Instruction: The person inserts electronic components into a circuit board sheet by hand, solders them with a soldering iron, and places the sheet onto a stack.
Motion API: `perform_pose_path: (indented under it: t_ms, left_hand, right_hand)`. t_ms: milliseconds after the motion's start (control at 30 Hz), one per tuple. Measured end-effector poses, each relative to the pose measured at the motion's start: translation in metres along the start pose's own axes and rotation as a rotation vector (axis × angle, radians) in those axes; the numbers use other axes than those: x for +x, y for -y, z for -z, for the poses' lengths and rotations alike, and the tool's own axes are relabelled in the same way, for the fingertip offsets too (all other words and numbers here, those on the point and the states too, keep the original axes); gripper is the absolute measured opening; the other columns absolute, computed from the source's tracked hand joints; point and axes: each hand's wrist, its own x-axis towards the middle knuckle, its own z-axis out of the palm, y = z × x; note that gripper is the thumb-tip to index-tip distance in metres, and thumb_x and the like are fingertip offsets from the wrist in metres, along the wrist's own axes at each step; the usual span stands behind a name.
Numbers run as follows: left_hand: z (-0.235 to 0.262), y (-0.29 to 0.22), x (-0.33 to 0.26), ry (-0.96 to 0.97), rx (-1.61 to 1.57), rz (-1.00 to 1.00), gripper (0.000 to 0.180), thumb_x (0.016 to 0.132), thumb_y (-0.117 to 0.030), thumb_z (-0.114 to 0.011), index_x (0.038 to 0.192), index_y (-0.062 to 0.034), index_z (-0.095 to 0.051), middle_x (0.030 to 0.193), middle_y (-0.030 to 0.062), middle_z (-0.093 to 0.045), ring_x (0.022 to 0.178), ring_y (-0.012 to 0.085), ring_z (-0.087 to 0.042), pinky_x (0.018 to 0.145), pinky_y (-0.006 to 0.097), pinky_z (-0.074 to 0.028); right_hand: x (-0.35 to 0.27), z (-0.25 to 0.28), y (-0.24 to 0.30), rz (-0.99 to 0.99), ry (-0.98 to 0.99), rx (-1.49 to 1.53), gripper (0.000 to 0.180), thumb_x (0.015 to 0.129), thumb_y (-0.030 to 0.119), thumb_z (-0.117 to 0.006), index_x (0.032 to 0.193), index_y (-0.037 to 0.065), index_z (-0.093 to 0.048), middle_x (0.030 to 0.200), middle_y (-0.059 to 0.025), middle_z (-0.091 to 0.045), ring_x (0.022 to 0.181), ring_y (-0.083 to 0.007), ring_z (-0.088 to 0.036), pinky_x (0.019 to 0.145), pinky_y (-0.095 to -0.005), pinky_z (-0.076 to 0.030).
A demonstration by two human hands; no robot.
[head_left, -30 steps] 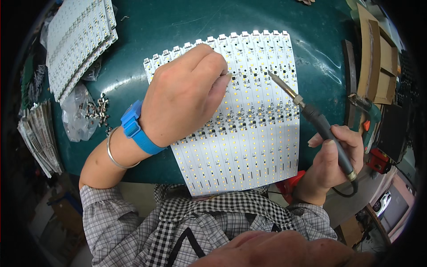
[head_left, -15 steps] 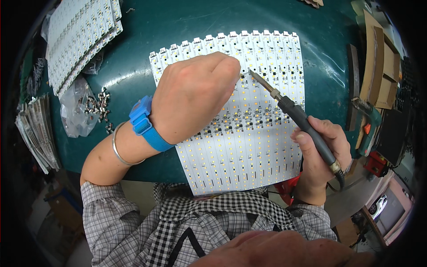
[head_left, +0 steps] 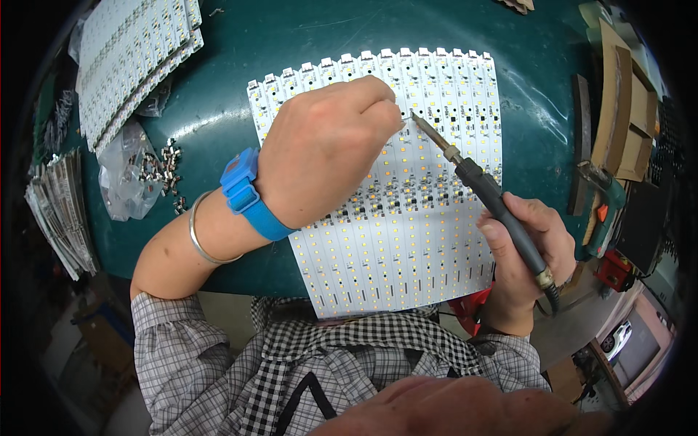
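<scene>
A white LED circuit board panel [head_left: 392,269], made of many narrow strips, lies in front of me with white connectors along its far edge. My right hand [head_left: 534,243] grips the dark handle of a soldering iron [head_left: 502,211], whose tip meets or hovers just over the panel's upper middle. Close to that tip, the fingers of my left hand [head_left: 331,142] are pinched together above the board. Whatever they hold is too small or hidden to make out. A blue wrist strap [head_left: 251,196] and a metal bangle sit on my left wrist.
More LED panels [head_left: 134,62] are stacked at the far left. Small metal connectors [head_left: 169,171] lie beside a clear plastic bag [head_left: 127,174]. Bundled strips [head_left: 62,214] stand at the left edge. On the right are cardboard pieces [head_left: 625,109] and a green hand tool [head_left: 605,203].
My left hand has shifted slightly right and away from me. The iron's tip has moved a little right across the panel, and the panel has shifted slightly too.
</scene>
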Motion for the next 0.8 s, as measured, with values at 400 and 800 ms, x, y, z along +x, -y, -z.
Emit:
perform_pose_path:
  t_ms: [400, 800]
  left_hand:
    - [0.023, 0.000, -0.012, -0.011, -0.098, 0.140, 0.015, 0.075, 0.000, -0.076, 0.081, -0.0026, -0.062, 0.069, 0.0080, -0.059, 0.057, 0.0220, -0.060, 0.051, 0.030, -0.046]
    - [0.012, 0.005, -0.013, 0.005, -0.102, 0.048, 0.015, 0.078, 0.002, -0.071, 0.088, -0.0012, -0.060, 0.090, 0.0119, -0.069, 0.076, 0.0282, -0.068, 0.063, 0.033, -0.055]
  right_hand:
    - [-0.004, 0.003, -0.002, 0.026, -0.116, 0.269, 0.027, 0.077, 0.001, -0.078, 0.099, -0.007, -0.065, 0.081, -0.0154, -0.068, 0.069, -0.0176, -0.065, 0.063, -0.0267, -0.051]
    - [0.000, -0.012, 0.001, -0.006, -0.025, 0.087, 0.029, 0.074, -0.002, -0.081, 0.098, -0.005, -0.066, 0.082, -0.0151, -0.071, 0.071, -0.0170, -0.068, 0.061, -0.0254, -0.051]
